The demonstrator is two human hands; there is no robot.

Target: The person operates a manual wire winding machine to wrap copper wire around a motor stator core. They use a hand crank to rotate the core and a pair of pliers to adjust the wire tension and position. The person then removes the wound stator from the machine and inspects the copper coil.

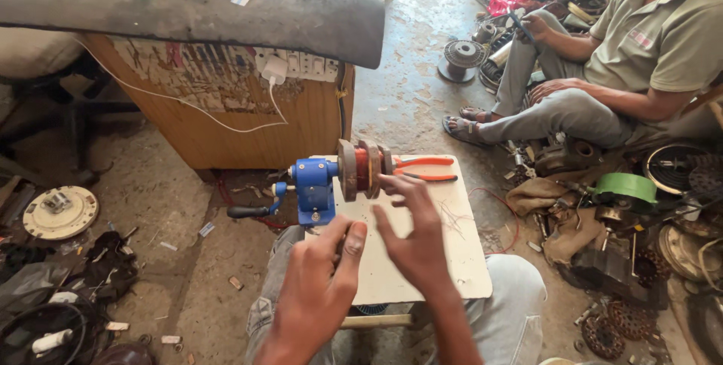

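copper coil (364, 168) on the blue hand winder (315, 189) looks heavy, its wire fragile; grip its side discs. left hand (320, 286) and right hand (416, 241) hover open, empty.

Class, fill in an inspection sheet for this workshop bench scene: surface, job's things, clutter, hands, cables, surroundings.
Surface: small white board resting across the person's lap.
Job's things: blue hand-crank winder with copper coil on its spindle; orange-handled pliers behind it.
Clutter: loose wire strands on the board.
Hands: left hand open, near the winder's base; right hand open, fingertips at the coil.
Cables: white charger cable hanging from the wooden desk.
Surroundings: seated person at right; motor parts over the floor.
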